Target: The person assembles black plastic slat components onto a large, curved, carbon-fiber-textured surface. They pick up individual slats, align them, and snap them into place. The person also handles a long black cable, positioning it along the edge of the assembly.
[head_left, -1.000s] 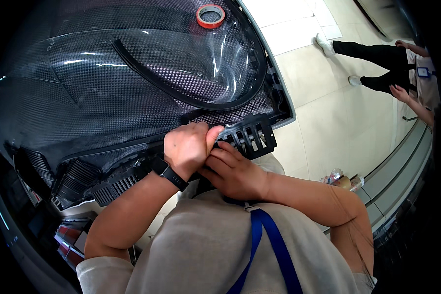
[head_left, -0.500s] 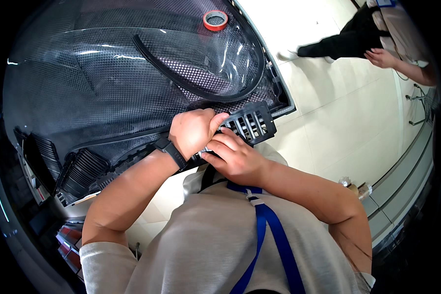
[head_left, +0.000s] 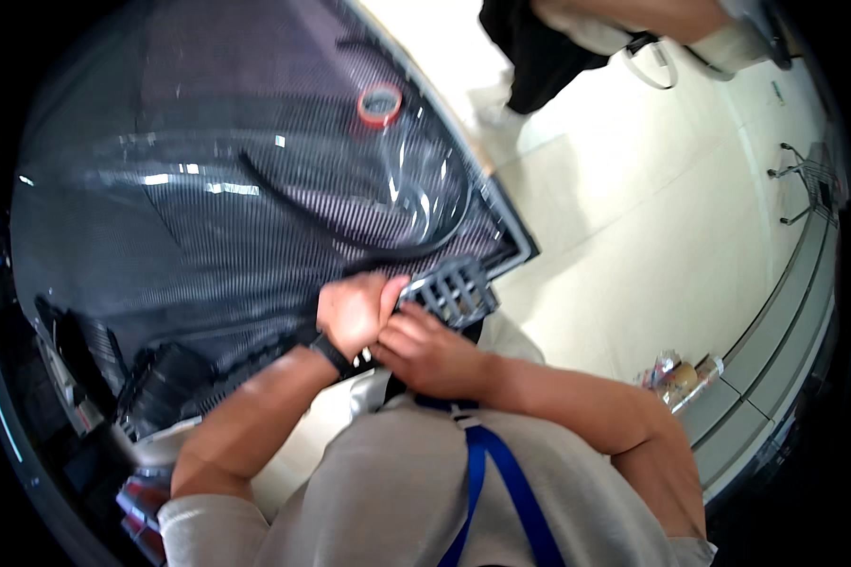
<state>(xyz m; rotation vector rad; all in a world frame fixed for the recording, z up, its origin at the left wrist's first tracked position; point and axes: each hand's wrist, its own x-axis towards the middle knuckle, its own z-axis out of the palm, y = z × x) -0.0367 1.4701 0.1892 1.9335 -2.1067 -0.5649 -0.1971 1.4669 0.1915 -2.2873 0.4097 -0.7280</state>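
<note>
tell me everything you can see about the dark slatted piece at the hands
The dark slatted piece looks like rigid plastic: a grille of bars with open gaps, slightly blurred. It slants up to the right beside the near right corner of the large woven-look panel. The left hand appears to grip its visible left end; the right hand's fingers lie at its lower edge. The hands hide how far it continues, and whether it is attached is unclear.
</note>
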